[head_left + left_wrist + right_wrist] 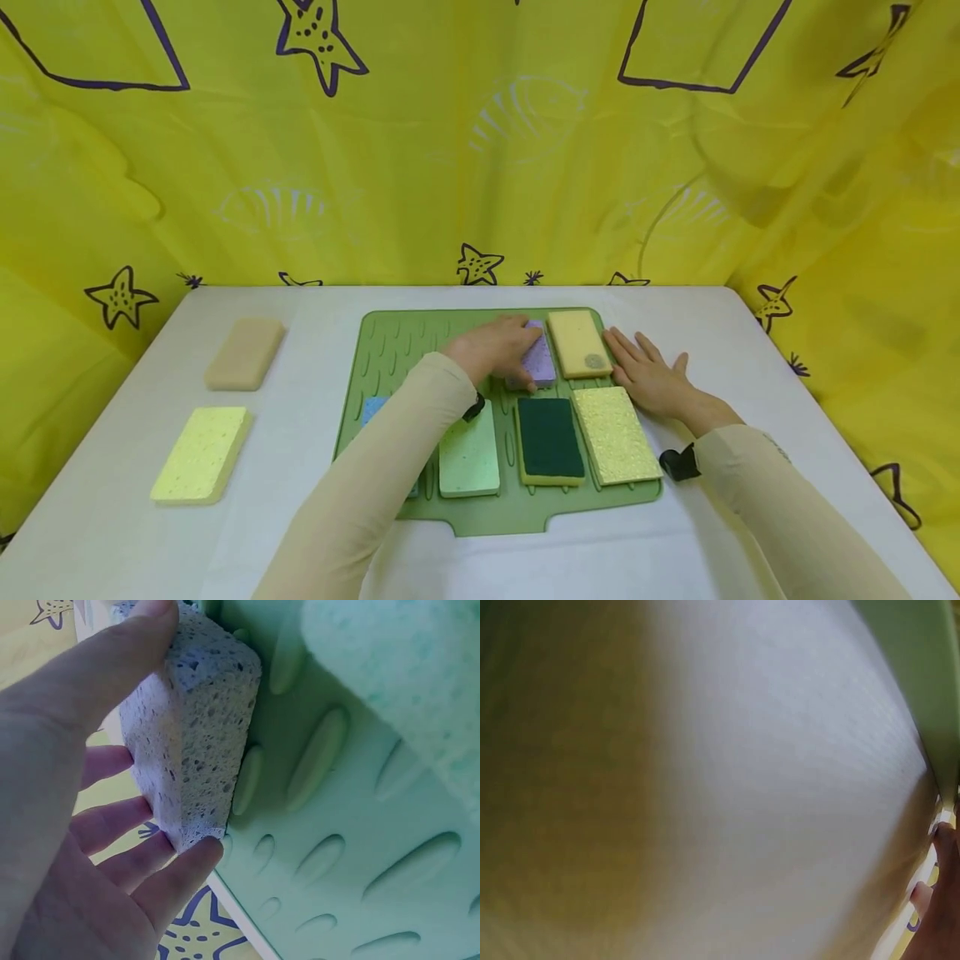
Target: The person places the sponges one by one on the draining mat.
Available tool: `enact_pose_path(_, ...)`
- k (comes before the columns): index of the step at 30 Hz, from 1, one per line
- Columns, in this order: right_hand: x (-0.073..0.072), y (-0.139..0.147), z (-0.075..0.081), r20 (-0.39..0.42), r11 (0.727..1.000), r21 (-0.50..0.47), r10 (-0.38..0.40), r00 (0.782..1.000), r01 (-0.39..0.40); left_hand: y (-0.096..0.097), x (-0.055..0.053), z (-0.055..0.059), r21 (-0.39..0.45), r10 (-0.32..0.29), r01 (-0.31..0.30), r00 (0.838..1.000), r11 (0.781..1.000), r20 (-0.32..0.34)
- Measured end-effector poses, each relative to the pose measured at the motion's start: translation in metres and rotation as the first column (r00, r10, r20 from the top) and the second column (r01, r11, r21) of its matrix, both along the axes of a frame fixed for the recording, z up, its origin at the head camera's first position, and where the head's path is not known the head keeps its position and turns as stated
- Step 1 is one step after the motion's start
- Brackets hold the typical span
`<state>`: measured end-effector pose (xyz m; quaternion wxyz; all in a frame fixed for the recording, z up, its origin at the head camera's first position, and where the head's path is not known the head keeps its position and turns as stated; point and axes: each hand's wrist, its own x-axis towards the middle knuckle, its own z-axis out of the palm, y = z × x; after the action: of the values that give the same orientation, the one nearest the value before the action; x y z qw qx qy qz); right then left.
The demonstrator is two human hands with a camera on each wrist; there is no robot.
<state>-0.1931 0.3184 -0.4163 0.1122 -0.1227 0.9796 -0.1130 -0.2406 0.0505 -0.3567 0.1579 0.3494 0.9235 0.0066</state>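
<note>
My left hand [491, 348] holds a purple sponge [538, 360] at the back of a green ridged mat [401, 342]. In the left wrist view, the thumb lies at one end of this pitted sponge [199, 727] and the fingers reach along its far side and other end. Just right of it lies a cream sponge [577, 340] with a round grey mark. My right hand [651, 382] rests with straight fingers on the table by the mat's right edge, fingertips beside the cream sponge. The right wrist view shows mostly blurred cloth and a little of that hand.
Along the mat's front lie a blue sponge [373, 408], partly hidden by my left sleeve, a mint sponge [471, 458], a dark green-topped sponge [551, 442] and a yellow textured sponge [617, 435]. On the table's left are a beige sponge [245, 354] and a yellow sponge [201, 454].
</note>
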Motion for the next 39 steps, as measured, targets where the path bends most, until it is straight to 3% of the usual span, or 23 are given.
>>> enact_pose_path(8,-0.001,-0.001,0.0,0.003,1.0,0.008,0.003,1.0,-0.003,-0.004,0.004,0.0,-0.006,0.032,-0.032,0.999,0.999,-0.001)
enact_pose_path(16,-0.001,-0.003,0.001,-0.007,1.0,0.003,0.004,1.0,-0.004,-0.005,0.007,0.001,-0.028,0.027,-0.028,0.999,0.999,-0.035)
enact_pose_path(23,-0.001,-0.003,0.002,-0.008,1.0,-0.005,0.006,1.0,-0.006,-0.008,0.007,0.001,0.003,0.023,-0.023,0.999,1.0,-0.041)
enact_pose_path(32,0.0,-0.004,0.003,-0.001,1.0,-0.007,0.001,1.0,-0.001,-0.02,0.001,0.013,0.053,0.034,-0.033,0.999,0.998,-0.031)
enact_pose_path(39,0.001,-0.004,0.003,-0.004,1.0,-0.012,0.006,1.0,-0.006,-0.042,0.004,0.023,0.053,0.065,-0.064,0.998,0.997,-0.018)
